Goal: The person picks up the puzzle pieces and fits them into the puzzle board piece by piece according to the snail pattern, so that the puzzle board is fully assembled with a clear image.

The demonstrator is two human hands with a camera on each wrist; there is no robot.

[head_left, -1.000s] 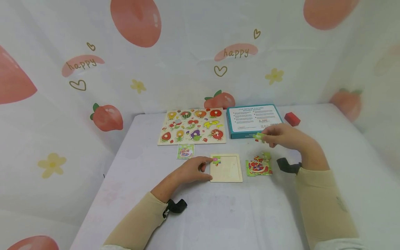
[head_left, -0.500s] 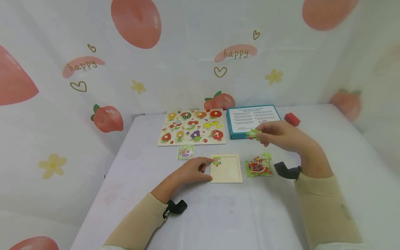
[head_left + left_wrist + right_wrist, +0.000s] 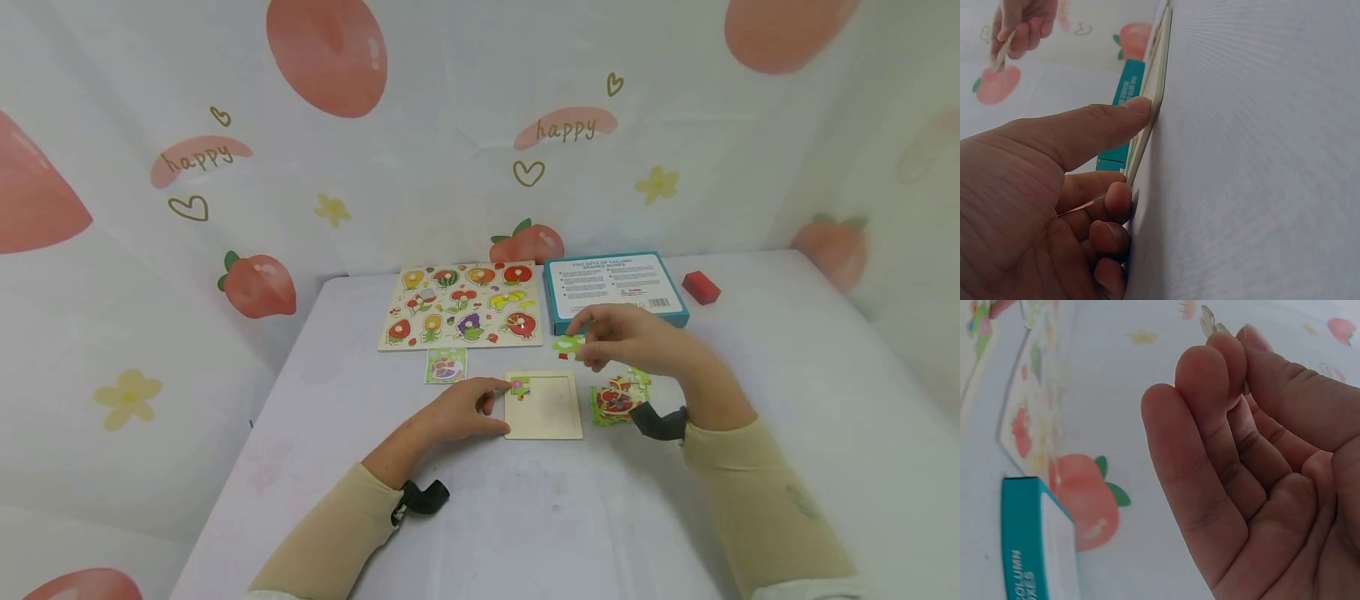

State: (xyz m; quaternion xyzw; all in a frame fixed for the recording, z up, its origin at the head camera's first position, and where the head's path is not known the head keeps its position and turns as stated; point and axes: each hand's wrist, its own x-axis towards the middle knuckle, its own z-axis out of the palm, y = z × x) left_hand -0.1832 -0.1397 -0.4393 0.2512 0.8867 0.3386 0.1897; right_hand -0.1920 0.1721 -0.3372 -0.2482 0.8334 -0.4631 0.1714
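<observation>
Green puzzle piece point(image 3: 566, 344) pinched at tips of right grip point(image 3: 636, 340); left grip point(image 3: 461, 410) spread, touching wooden tray point(image 3: 549, 417).

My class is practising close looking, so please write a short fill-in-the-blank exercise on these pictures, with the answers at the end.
1. The right hand pinches a piece that is mostly ____ in colour.
2. In the head view, the left hand touches the tray on its ____-hand side.
3. The block beside the box is ____ in colour.
4. The word printed twice on the backdrop is "____".

Missing words: green; left; red; happy.
</observation>
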